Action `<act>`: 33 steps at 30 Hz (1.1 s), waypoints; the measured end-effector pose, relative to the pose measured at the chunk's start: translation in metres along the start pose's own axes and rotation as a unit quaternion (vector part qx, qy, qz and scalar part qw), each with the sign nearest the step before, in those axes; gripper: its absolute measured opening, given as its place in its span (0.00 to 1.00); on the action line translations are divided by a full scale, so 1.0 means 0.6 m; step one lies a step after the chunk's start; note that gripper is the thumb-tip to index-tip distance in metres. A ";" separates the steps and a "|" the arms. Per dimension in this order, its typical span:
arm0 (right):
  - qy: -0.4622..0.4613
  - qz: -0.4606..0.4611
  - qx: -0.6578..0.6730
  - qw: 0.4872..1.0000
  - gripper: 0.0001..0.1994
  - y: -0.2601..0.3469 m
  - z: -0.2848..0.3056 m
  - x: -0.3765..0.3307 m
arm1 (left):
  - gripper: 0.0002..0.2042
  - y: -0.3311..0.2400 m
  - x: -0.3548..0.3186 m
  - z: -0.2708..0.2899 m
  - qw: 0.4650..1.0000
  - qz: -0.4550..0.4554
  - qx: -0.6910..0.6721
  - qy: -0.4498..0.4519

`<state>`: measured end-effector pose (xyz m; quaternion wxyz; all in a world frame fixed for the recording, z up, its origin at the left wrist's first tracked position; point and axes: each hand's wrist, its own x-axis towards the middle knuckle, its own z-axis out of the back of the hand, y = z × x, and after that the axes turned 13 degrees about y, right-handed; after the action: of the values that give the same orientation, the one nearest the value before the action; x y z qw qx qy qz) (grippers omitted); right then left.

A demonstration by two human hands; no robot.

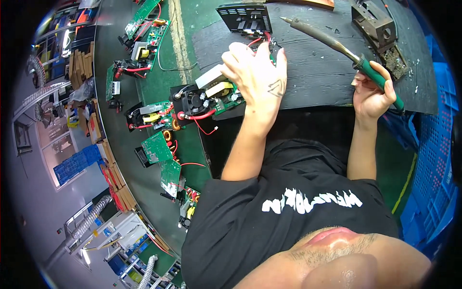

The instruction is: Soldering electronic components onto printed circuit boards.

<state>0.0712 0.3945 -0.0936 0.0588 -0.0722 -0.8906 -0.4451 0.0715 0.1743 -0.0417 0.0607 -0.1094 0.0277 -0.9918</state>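
- Across the chest of the black T-shirt (240, 226), which the person wears, there stands a line of large white lettering (304, 204), made with thick and uneven strokes.
- On the back of the left hand (257, 72), close to the wrist, there is a dark mark (276, 88) of angular lines; I cannot tell its meaning.
- On the green circuit boards (158, 147), any small print is too tiny for reading.
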 end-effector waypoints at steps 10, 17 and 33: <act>0.037 0.015 0.054 0.998 0.27 -0.003 0.012 0.000 | 0.07 -0.003 -0.001 0.012 0.988 -0.133 -0.081 0.000; 0.036 0.022 0.071 0.997 0.27 -0.003 0.008 0.001 | 0.04 0.014 0.016 -0.007 0.973 -0.138 -0.152 -0.108; 0.068 0.010 0.042 0.997 0.28 -0.002 0.023 -0.001 | 0.06 0.034 0.023 -0.015 0.977 -0.074 -0.156 -0.124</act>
<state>0.0708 0.4048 -0.1027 0.1261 -0.0480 -0.9019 -0.4103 0.0584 0.1525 -0.0490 -0.0276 -0.2417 0.1657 -0.9557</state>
